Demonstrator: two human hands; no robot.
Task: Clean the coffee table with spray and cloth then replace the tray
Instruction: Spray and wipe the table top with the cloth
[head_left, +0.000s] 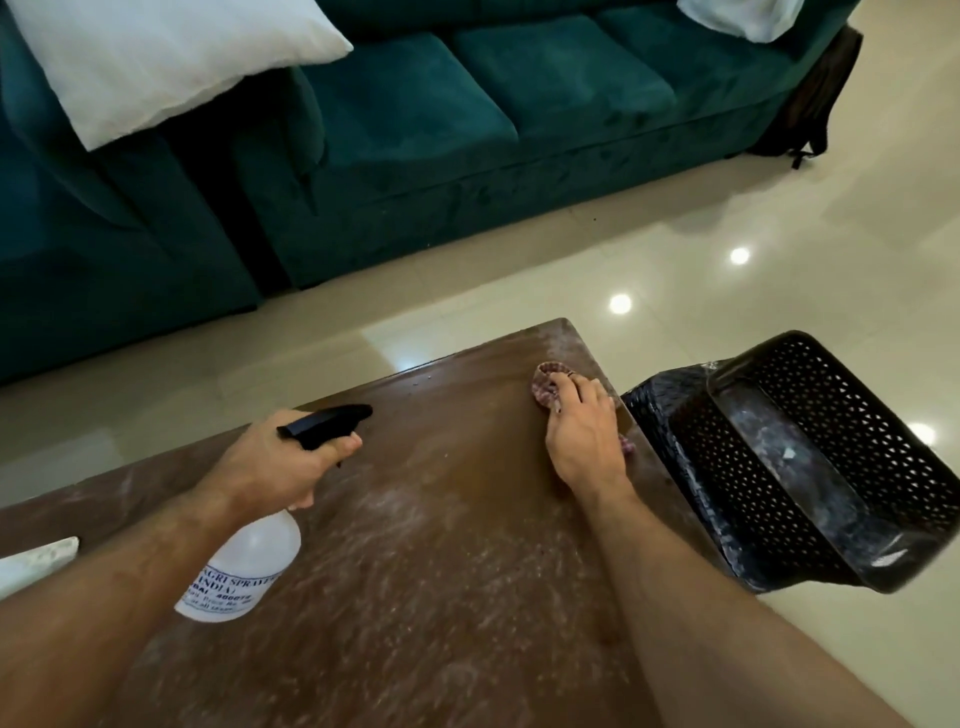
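Over the table (415, 597), left hand (270, 462) grips sprayer (244, 566); right (584, 441) presses cloth (545, 384), fingers flat.

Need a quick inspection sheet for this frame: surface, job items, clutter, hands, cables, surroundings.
Surface: brown coffee table, whitish streaks and specks over most of it.
Job's things: spray bottle held above table; cloth on far right part; black perforated tray off the table, at its right side.
Clutter: white object at left edge, unclear.
Hands: left hand grips bottle; right hand presses cloth.
Cables: nothing seen.
Surroundings: teal sofa, white pillows, glossy tile floor.
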